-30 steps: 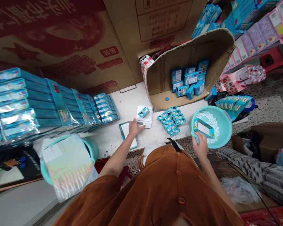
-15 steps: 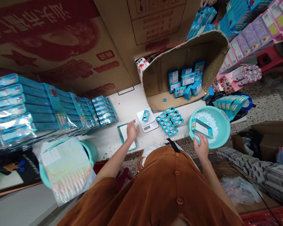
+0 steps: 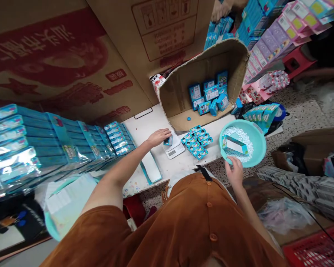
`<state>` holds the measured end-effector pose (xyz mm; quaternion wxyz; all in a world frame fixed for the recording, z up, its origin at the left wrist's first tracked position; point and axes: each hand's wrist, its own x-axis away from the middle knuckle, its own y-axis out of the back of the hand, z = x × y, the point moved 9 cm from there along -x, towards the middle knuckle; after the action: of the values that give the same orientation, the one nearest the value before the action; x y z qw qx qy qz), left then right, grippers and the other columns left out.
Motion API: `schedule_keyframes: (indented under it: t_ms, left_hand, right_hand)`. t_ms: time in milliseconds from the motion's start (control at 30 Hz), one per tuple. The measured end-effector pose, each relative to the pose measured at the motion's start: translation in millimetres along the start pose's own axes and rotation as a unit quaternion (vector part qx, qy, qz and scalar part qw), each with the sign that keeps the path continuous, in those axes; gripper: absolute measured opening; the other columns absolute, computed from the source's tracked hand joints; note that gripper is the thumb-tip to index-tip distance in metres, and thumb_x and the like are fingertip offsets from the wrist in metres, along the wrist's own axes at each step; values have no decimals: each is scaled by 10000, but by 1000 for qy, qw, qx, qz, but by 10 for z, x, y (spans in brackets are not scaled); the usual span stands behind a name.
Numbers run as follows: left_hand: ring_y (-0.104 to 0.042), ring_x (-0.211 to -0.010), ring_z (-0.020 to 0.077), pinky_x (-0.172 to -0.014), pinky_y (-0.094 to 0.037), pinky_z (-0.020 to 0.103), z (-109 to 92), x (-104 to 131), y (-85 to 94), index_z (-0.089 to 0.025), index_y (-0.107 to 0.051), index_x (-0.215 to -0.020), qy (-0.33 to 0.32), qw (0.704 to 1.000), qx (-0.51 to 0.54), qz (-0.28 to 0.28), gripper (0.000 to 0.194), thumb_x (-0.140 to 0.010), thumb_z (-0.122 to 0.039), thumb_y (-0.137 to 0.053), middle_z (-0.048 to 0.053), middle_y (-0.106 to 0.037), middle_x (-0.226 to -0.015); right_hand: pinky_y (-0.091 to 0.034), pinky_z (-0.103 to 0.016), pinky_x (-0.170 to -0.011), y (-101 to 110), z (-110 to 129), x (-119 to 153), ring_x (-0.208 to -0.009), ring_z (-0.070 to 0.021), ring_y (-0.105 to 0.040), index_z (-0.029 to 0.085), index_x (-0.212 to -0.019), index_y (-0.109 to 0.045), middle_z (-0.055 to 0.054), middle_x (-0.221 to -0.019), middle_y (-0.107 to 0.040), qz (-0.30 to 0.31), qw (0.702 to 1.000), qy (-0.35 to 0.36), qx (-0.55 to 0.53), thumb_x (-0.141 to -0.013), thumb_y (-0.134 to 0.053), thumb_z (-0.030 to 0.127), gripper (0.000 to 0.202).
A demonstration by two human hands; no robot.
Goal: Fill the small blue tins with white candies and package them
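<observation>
Bending over one small blue pack [image 3: 168,141] with the fingers of the left hand [image 3: 158,137], close together; clamped or merely touching, cannot tell. Pack on the plate of a white scale [image 3: 174,152], partly hidden under those fingers. At the right hand [image 3: 235,171], thumb apart from fingers, fingertips at the near rim of a turquoise basin [image 3: 261,152]; cannot tell how firmly closed on it, if at all.

For this step, probably best: take the pack by its edges, lift straight up, put no weight on the plate. Steady the basin by its rim only, level, so as not to spill white pellets [image 3: 236,132]. Display too small to read from here.

Counting outward. On the scale, one pack. Just right of it, roughly nine more packs [image 3: 196,142], tightly grouped, hard to count exactly. Left of it, one shallow white tray [image 3: 151,168] with blue edges. In the basin, one carton [image 3: 235,144] on pellets beyond counting. Behind, one open cardboard box [image 3: 178,89] with about nine blue boxes [image 3: 210,92] and one blue disc [image 3: 188,119]. Far left, wrapped stacks [image 3: 36,137], too many to count.
</observation>
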<state>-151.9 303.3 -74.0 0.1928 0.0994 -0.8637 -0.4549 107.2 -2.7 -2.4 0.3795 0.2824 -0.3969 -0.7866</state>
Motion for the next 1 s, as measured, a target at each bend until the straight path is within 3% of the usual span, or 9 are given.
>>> schedule_keyframes:
  t_ms: [200, 267, 367, 467, 533, 633, 700, 833, 1000]
  left_hand:
    - [-570, -999, 228, -919, -431, 344, 38, 479, -72, -246, -591, -951, 43, 999, 16, 5, 205, -748, -253, -618, 71, -607, -992]
    - [-569, -1028, 224, -904, -448, 341, -89, 716, -97, -240, -566, -1030, 69, 996, 53, -29, 261, -774, -285, -586, 75, -601, -1075]
    - [-571, -1048, 213, -903, -458, 344, -430, 1083, 1, -222, -513, -1117, 121, 976, 120, -134, 329, -807, -324, -552, 69, -603, -1127]
    - [-579, -1004, 219, -883, -469, 364, -915, 1404, 240, -221, -524, -1077, 152, 943, 144, -259, 317, -795, -350, -588, 65, -618, -1067]
    - [-573, -993, 224, -883, -464, 378, -1257, 1531, 382, -233, -536, -1080, 146, 929, 127, -316, 329, -782, -347, -617, 63, -614, -1051]
    - [-563, -974, 224, -878, -448, 387, -1674, 1524, 392, -253, -557, -1111, 107, 939, 83, -315, 337, -782, -294, -620, 60, -612, -1019]
    - [-561, -945, 223, -847, -443, 386, -1829, 1479, 301, -257, -566, -1129, 90, 951, 62, -291, 345, -787, -258, -604, 60, -611, -977]
    - [-534, -960, 242, -834, -423, 410, -1977, 1484, 131, -264, -556, -1192, 87, 962, 20, -259, 428, -770, -199, -579, 78, -593, -980]
    - [-507, -934, 253, -791, -423, 414, -2107, 1556, -19, -269, -554, -1204, 79, 973, -18, -215, 495, -729, -132, -556, 93, -576, -975]
  right_hand:
    - [-427, -431, -943, -146, 313, 8, -1031, -236, -550, 205, -1030, -649, -111, -1054, -613, 33, 997, 4, -75, -868, -502, 341, 258]
    - [-429, -418, -936, -235, 445, -7, -1003, -230, -563, 206, -986, -664, -105, -1030, -627, 63, 990, -1, -128, -864, -508, 359, 251]
    - [-430, -396, -921, -420, 651, -34, -978, -227, -575, 216, -937, -681, -88, -1002, -651, 111, 959, -45, -256, -849, -527, 404, 259]
    - [-443, -359, -887, -727, 793, -16, -950, -211, -589, 218, -906, -682, -63, -980, -672, 139, 867, -188, -441, -850, -512, 440, 285]
    - [-460, -321, -847, -1048, 936, 95, -899, -182, -610, 211, -887, -672, -48, -944, -680, 171, 744, -313, -565, -880, -452, 439, 317]
    - [-480, -279, -776, -1489, 1291, 363, -820, -148, -628, 197, -888, -651, -47, -903, -685, 244, 553, -442, -663, -930, -335, 399, 377]
    - [-486, -267, -717, -1667, 1478, 527, -746, -142, -627, 182, -912, -637, -51, -851, -685, 274, 476, -484, -682, -940, -317, 349, 362]
    - [-492, -279, -651, -1813, 1664, 711, -676, -160, -620, 151, -946, -618, -62, -780, -681, 292, 408, -499, -706, -929, -340, 277, 305]
    - [-510, -293, -679, -1827, 1746, 821, -723, -178, -639, 149, -904, -612, -69, -735, -669, 301, 385, -501, -714, -913, -377, 264, 262]
